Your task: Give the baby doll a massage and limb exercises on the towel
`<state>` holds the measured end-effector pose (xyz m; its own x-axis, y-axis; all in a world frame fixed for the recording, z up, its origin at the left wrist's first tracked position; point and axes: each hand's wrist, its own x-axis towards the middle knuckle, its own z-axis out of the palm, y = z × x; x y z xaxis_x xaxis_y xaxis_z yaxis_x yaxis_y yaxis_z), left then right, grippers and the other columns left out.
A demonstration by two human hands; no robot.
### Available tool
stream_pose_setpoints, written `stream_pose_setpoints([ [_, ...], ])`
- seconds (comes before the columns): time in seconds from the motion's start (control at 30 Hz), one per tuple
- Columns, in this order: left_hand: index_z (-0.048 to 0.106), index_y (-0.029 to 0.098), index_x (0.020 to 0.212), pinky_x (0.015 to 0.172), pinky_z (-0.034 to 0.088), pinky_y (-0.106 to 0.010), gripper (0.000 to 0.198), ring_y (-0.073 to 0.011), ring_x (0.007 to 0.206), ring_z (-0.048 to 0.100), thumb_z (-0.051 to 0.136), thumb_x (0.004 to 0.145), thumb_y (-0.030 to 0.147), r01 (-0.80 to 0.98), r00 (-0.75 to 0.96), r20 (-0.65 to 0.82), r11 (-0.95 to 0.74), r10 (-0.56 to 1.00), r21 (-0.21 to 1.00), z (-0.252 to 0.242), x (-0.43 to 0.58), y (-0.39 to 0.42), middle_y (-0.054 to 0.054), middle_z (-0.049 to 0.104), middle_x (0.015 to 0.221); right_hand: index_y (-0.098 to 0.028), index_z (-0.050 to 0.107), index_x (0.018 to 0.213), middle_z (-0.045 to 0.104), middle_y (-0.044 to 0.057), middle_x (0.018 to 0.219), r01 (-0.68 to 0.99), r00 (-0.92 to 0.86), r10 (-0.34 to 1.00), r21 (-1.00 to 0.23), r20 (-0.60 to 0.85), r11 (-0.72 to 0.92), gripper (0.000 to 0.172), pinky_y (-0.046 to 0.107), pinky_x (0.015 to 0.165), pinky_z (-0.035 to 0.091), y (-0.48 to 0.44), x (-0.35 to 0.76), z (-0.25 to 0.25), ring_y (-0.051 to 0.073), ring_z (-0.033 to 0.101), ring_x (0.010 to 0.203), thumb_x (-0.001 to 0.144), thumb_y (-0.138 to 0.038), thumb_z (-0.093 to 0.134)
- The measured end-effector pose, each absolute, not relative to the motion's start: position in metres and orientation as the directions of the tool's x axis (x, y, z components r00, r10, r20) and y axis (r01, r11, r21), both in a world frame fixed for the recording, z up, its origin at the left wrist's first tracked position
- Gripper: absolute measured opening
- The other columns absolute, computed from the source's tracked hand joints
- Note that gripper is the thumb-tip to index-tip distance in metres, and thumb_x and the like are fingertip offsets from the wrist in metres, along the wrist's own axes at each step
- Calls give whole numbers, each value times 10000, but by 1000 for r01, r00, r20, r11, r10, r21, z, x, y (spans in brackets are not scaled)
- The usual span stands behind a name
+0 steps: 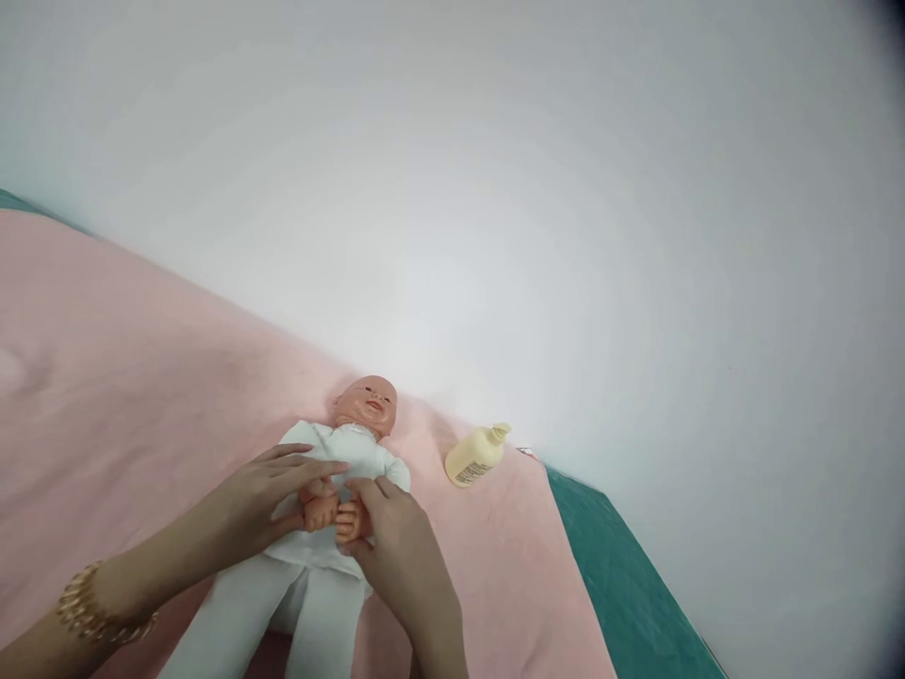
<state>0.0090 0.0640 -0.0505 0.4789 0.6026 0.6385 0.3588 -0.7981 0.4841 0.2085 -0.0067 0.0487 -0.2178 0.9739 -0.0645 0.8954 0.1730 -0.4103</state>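
Observation:
A baby doll [352,444] in a white top and trousers lies on its back, its head toward the wall. Both of its small hands are brought together over its belly. My left hand [265,495] grips the doll's arm on the left side, thumb below and fingers over the sleeve. On the other side my right hand [400,523] pinches the doll's other hand between thumb and fingers. The doll's wrists are partly hidden by my fingers. A beaded bracelet [95,608] circles my left wrist.
A pale yellow pump bottle [473,457] with dark print stands right of the doll. Beneath everything spreads a pink cloth [509,585] over a green surface [622,566], which shows at the right. A plain white wall [452,207] rises behind.

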Motion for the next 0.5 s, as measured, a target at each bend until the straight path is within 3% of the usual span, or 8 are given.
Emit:
stream_pose_setpoints([
  [0.07,684,276,1207,960,526,-306,336,-221,1101,645,553,905,209,334,452,641,-784,620,523,-43,4,65,13,737,1086,-229,639,1278,681,65,1161,875,-184,981,-464,-59,136,556,358,885,495,-9,216,55,251,633,1071,762,-23,616],
  [0.13,716,265,1102,935,550,-306,252,-227,1044,682,633,886,364,324,361,595,-695,718,642,-34,-8,68,5,747,1063,-233,618,1311,681,57,1157,856,-112,993,-512,-48,72,578,352,921,485,-13,228,62,234,630,1075,771,-28,594],
  [0.27,677,277,1141,933,554,-323,540,-255,1068,680,721,762,660,408,25,392,-368,920,836,-14,-45,75,4,726,1144,-254,592,1331,688,47,1130,825,111,992,-551,-61,-126,565,329,947,474,-20,262,73,208,634,1089,803,-58,545],
  [0.37,629,293,1241,901,544,-348,607,-291,1150,633,669,765,666,541,-99,292,-195,951,818,-4,-70,80,12,690,1237,-253,579,1321,681,65,1197,817,256,961,-509,-101,-271,591,313,881,491,-21,293,65,227,636,1127,761,-61,586],
  [0.5,659,244,1135,861,525,-384,443,-277,907,667,516,888,582,723,-213,232,-6,949,691,-12,-95,86,12,719,1055,-214,636,1023,690,13,855,819,323,926,-434,-194,-376,447,260,651,475,-14,332,41,192,672,791,639,7,580],
])
